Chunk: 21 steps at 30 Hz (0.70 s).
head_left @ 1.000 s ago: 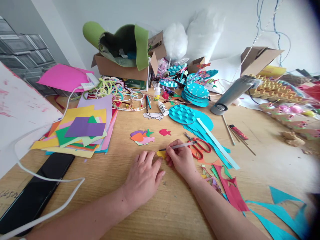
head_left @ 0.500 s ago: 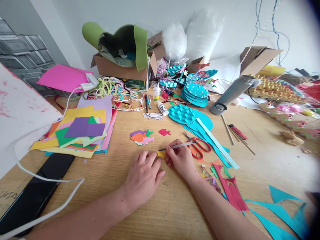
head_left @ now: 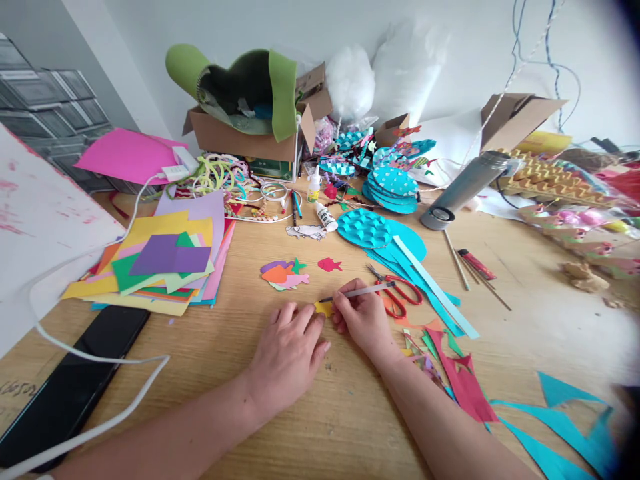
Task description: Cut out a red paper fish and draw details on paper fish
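Observation:
My right hand (head_left: 363, 317) pinches a slim pen (head_left: 367, 289) with a pale see-through barrel. The pen lies at a low slant, its tip pointing left over a small yellow paper piece (head_left: 323, 308). Beside that piece, my left hand (head_left: 290, 347) rests palm down, fingers stretched out, their tips at its left edge. Both hands hide part of the yellow paper. Just beyond them are a red paper fish (head_left: 330, 265) and a small pile of coloured paper cutouts (head_left: 280, 273). Red-handled scissors (head_left: 410, 291) lie right of the pen.
A coloured paper stack (head_left: 165, 260) and a black phone (head_left: 65, 387) with a white cable are at left. Paper scraps (head_left: 467, 387) lie right of my forearm. Blue ovals (head_left: 365, 229), glue bottles (head_left: 327, 217) and a grey flask (head_left: 465, 187) stand or lie farther back.

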Each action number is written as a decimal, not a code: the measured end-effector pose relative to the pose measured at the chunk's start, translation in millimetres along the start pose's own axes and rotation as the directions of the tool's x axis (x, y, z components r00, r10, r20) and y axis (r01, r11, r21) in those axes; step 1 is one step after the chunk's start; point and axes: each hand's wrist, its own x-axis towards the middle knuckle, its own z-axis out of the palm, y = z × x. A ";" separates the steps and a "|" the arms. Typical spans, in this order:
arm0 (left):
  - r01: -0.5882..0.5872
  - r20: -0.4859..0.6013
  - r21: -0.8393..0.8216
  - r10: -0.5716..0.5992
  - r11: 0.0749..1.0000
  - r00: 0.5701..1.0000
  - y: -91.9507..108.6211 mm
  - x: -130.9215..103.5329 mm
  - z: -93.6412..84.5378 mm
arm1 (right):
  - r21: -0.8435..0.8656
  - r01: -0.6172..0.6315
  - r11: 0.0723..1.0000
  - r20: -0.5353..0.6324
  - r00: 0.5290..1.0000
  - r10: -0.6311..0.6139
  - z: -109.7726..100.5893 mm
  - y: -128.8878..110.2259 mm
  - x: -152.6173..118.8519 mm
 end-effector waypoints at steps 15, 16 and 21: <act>-0.003 0.009 -0.010 0.003 1.000 1.000 0.0 0.3 -0.1 | -0.020 0.004 1.000 -0.005 1.000 -0.004 -0.3 1.1 -0.7; -0.002 0.009 -0.010 0.002 1.000 1.000 -0.1 0.3 -0.1 | -0.015 0.002 1.000 -0.007 1.000 -0.002 -0.4 0.7 -0.7; 0.001 0.019 -0.018 -0.001 1.000 1.000 0.0 0.1 -0.8 | 0.001 0.001 1.000 -0.019 1.000 -0.001 -0.2 -0.8 -0.3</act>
